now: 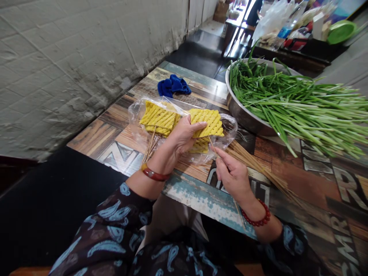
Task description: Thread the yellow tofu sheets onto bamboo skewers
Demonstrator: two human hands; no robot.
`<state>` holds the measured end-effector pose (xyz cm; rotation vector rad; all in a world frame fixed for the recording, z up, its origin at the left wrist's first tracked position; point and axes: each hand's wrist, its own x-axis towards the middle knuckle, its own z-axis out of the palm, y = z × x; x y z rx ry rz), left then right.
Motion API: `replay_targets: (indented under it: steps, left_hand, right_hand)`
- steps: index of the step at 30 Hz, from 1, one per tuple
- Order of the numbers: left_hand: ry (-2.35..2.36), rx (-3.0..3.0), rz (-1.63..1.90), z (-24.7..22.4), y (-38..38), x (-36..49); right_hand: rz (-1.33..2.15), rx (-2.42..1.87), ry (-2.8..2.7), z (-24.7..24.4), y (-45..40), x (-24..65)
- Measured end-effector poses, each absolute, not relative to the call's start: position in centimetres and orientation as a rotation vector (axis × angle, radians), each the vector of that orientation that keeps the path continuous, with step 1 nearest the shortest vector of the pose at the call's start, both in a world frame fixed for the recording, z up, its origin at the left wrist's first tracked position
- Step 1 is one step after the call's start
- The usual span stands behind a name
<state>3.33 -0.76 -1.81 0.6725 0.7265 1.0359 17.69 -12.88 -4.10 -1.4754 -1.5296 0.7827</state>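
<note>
My left hand (184, 134) is closed on a flat yellow slab (209, 122) with a scored, ridged surface, its thumb lying on top. Between the fingers and thumb of my right hand (232, 170) is a thin wooden skewer (212, 145), its upper end at the lower edge of that slab. I cannot tell how far the tip goes in. Left of my left hand, more yellow slabs (159, 118) lie stacked on a clear plastic bag (135, 111), with several skewers sticking out from them. A bundle of loose skewers (258, 166) rests on the table right of my right hand.
A large metal basin (250, 117) heaped with long green stalks (299, 103) stands at the right. The wood-patterned table (186, 188) holds a blue cloth (174, 85) farther back. A pale wall (71, 57) runs along the left. Bags and a green lid (341, 32) sit behind.
</note>
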Motion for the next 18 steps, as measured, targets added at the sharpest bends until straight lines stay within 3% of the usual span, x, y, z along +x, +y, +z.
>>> replay_targets:
  steps: [18]
  left_hand:
    - [0.664,0.774,1.044,-2.54,-0.62,3.37]
  right_hand:
    - [0.888,-1.446,-1.413,-4.24,-12.68,17.46]
